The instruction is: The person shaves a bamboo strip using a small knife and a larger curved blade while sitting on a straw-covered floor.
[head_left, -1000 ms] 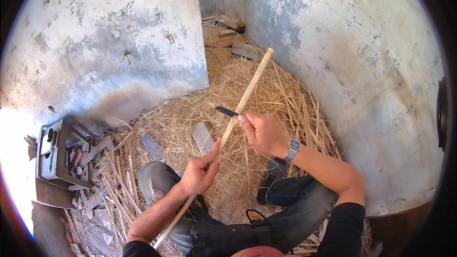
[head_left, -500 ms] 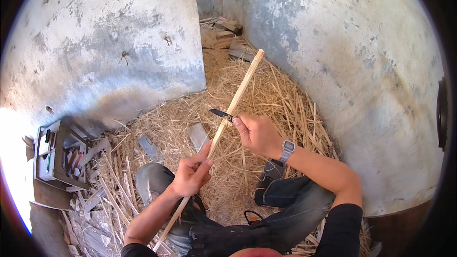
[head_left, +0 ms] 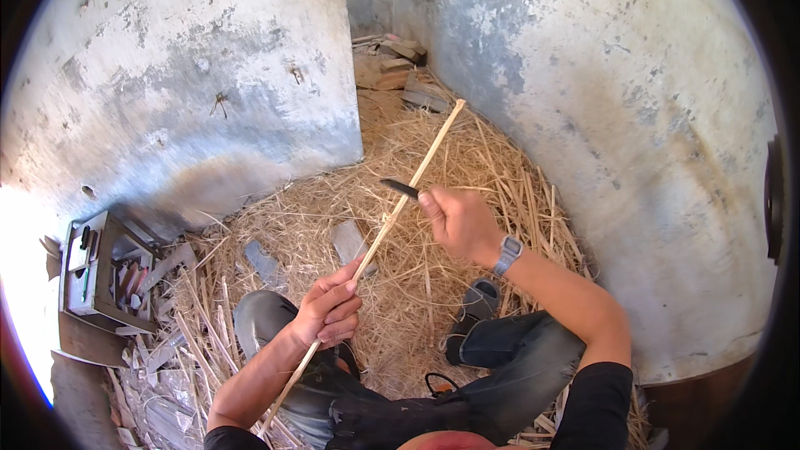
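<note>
A long pale strip of split wood or bamboo [head_left: 377, 244] slants from my lap up toward the far right. My left hand [head_left: 330, 307] is closed round its lower part, thumb on top. In my right hand [head_left: 463, 225] is a dark-bladed knife [head_left: 400, 188]; its handle is hidden in my fist. The blade lies across the strip, above a small curled shaving [head_left: 387, 217] on the strip's edge. A grey watch [head_left: 508, 255] is on my right wrist.
Straw-like shavings [head_left: 400, 333] cover the floor round my legs. At the left stands a small open wooden box [head_left: 100, 283] with tools. Worn walls [head_left: 242, 75] rise on both sides; wood offcuts [head_left: 400, 52] lie in the far corner. A sandal [head_left: 481, 298] is on my right foot.
My right hand and the knife have moved a little up the strip, away from the curled shaving. The strip has turned and looks narrower. My left hand has shifted slightly down and left.
</note>
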